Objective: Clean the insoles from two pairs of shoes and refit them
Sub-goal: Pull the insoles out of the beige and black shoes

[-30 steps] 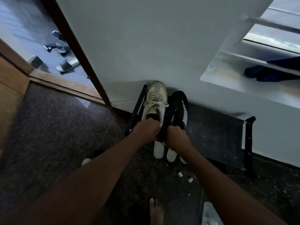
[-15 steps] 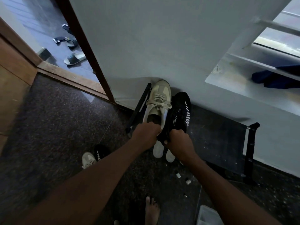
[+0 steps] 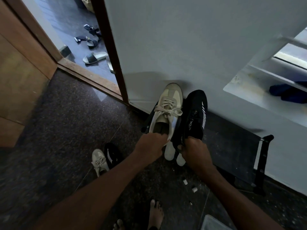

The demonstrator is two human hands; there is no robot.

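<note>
Both shoes have risen toward frame centre: the left hand (image 3: 150, 147) grips the beige shoe (image 3: 167, 110) heel, the right hand (image 3: 194, 151) grips the black shoe (image 3: 194, 115); their mates (image 3: 106, 157) lie lower left on the floor (image 3: 63, 130).

Only lettering in view: a small pale logo word on the side of the black shoe (image 3: 194, 113), right of the beige one. Too blurred to read. Nothing else carries text.

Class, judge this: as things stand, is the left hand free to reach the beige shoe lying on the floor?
Probably not yet: the left hand is gripping the heel of the raised beige shoe. The floor shoe itself lies unobstructed beside that arm.
</note>
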